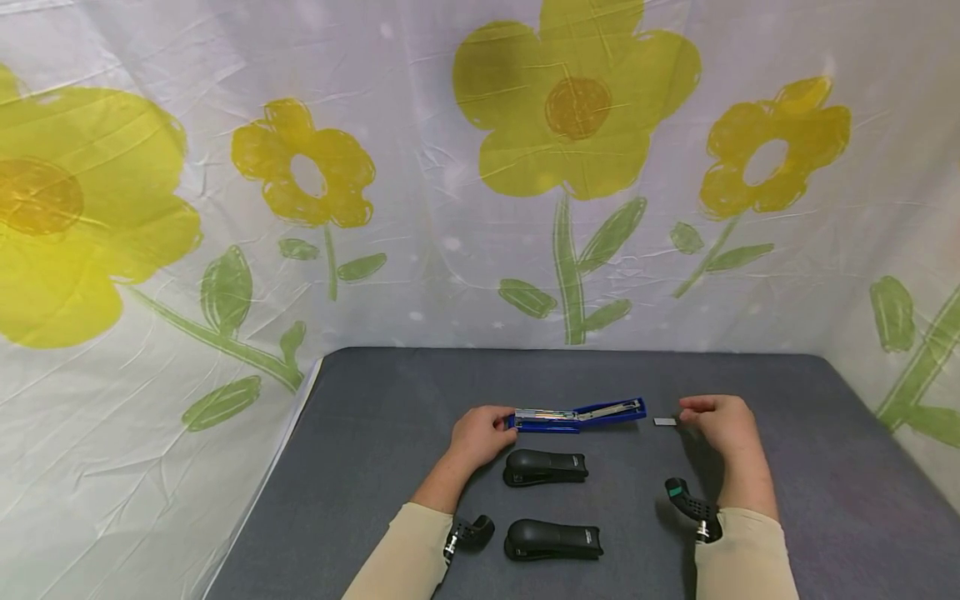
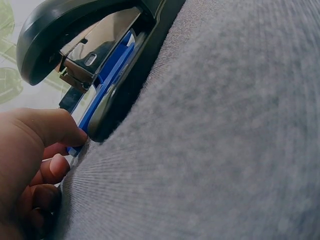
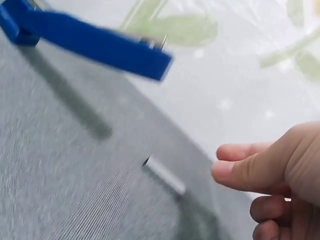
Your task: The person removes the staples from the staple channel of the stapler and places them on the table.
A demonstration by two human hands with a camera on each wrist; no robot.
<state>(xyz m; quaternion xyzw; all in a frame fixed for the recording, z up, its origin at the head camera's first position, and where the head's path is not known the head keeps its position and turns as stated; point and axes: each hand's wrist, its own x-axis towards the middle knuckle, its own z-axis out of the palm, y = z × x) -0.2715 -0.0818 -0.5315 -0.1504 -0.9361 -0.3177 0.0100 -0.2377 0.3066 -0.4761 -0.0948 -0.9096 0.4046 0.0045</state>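
Left hand [image 1: 477, 435]: fingers pinch one end of the opened blue metal-channel stapler [image 1: 573, 421]. Right hand [image 1: 726, 423]: fingers slightly parted, empty, beside the small silver strip [image 1: 664, 422]. Black plastic staplers' [image 1: 546, 467] markings: illegible.

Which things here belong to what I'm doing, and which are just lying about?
Likely in the job:
opened blue stapler, held by your left hand
silvery strip, near your right hand

Likely lying about:
farther black stapler
nearer black stapler
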